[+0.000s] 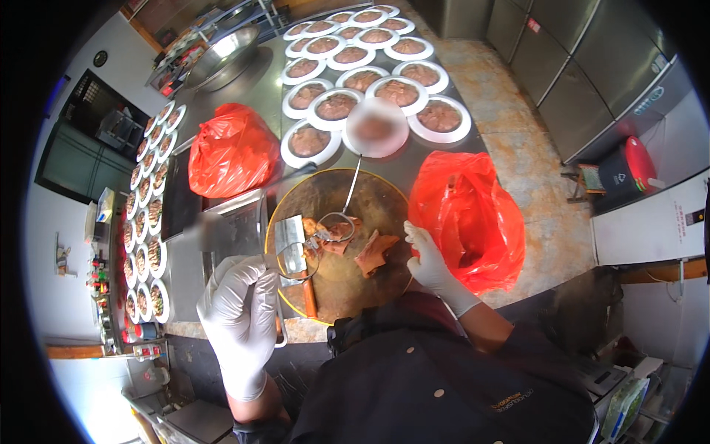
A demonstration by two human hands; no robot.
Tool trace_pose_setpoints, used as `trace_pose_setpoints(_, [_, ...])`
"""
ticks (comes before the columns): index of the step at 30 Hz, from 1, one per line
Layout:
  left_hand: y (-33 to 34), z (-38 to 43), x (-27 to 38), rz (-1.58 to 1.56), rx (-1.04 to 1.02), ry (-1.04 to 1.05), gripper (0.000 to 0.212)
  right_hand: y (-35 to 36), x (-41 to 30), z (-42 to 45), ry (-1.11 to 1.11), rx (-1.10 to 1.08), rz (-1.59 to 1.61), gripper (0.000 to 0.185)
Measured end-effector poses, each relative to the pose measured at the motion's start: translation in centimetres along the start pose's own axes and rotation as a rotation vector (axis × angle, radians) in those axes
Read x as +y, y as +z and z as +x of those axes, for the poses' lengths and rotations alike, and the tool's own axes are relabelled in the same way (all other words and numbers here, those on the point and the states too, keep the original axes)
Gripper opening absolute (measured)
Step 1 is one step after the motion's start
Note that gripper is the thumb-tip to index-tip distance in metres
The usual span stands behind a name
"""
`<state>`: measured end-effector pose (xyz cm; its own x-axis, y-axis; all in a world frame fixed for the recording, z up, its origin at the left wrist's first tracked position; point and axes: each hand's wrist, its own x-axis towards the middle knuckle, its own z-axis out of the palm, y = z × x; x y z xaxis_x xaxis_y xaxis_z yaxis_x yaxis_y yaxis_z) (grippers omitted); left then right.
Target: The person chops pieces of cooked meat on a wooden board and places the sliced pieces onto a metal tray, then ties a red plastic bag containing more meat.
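My left hand (pixel 238 311), in a white glove, pinches the near temple of a pair of eyeglasses (pixel 299 260), which hang over the chopping board. My right hand (pixel 432 266), also gloved, has its fingers apart and holds nothing; it is beside an opened red plastic bag (pixel 466 216). Under the glasses lies a round wooden chopping board (pixel 355 294) with a yellow rim. On it are a cleaver (pixel 289 236) with a wooden handle at the left and pieces of meat (pixel 375 252) near the middle.
Plates of sliced meat (pixel 396 93) cover the far part of the steel table. Left of the board stand a filled red bag (pixel 233 150) and a metal tray (pixel 233 222). More plates of food (pixel 141 255) line the far left, and a large steel bowl (pixel 222 58) sits behind.
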<state>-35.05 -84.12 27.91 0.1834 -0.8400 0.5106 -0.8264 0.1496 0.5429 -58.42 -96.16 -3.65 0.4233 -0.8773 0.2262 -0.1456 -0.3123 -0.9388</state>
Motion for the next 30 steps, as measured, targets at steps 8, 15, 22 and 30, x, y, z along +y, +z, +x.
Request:
trace_pose_setpoints(8, [-1.6,-1.0,1.3,-0.298,0.241,0.151,0.01,0.3,-0.1,-0.2,0.019,0.031,-0.011,0.077])
trace_pose_setpoints(15, [-3.9,-1.3,3.6,-0.189,0.167,0.391,0.032,0.7,0.1,-0.5,0.012,0.032,-0.015,0.077])
trace_pose_setpoints(22, [-6.8,-2.8,1.9,-0.491,0.132,0.401,0.02,-0.1,0.9,-0.7,0.044,0.024,-0.038,0.076])
trace_pose_setpoints(30, [-7.9,-3.2,0.7,-0.6,0.222,0.664,0.025,-0.4,0.6,-0.5,0.081,-0.007,-0.078,0.074])
